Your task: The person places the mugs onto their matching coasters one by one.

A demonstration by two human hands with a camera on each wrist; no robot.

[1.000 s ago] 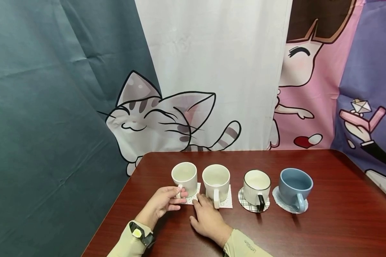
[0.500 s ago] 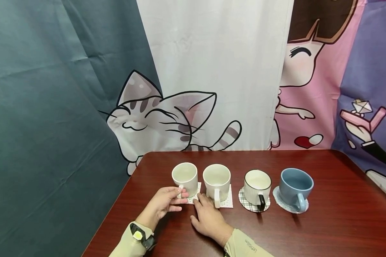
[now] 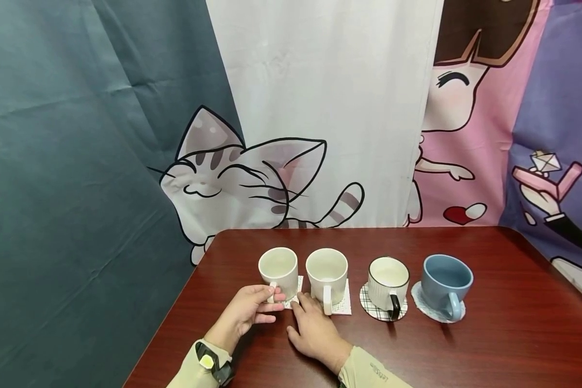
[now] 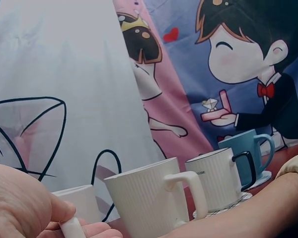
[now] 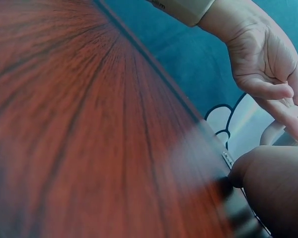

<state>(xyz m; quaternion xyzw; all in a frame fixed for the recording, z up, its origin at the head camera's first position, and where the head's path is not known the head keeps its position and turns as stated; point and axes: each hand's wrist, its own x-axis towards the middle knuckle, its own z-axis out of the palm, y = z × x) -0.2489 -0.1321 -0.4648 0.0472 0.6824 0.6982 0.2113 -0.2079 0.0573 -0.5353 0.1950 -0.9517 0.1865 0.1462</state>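
Observation:
My left hand [image 3: 244, 312] pinches the handle of the leftmost white mug [image 3: 282, 272] between thumb and fingers. That mug is upright over a square patterned coaster [image 3: 295, 297]; whether its base touches the coaster cannot be told. Palm down, my right hand [image 3: 315, 331] has its fingertips at the coaster's right front edge. A second white mug [image 3: 327, 269], handle toward me, stands just right of it on another square coaster [image 3: 343, 303]. In the left wrist view the left thumb [image 4: 62, 208] presses on the handle [image 4: 72, 228].
Farther right, a black-rimmed white mug [image 3: 385, 285] sits on a round checked coaster [image 3: 368, 307]. Beyond it a blue mug [image 3: 443, 280] rests on a pale round coaster [image 3: 422, 304]. All stand on a dark red wooden table [image 3: 524, 323], with a printed curtain [image 3: 320, 81] behind.
My left hand and the leftmost mug have come down slightly, toward the coaster. The right hand keeps its place, and the other mugs stay put.

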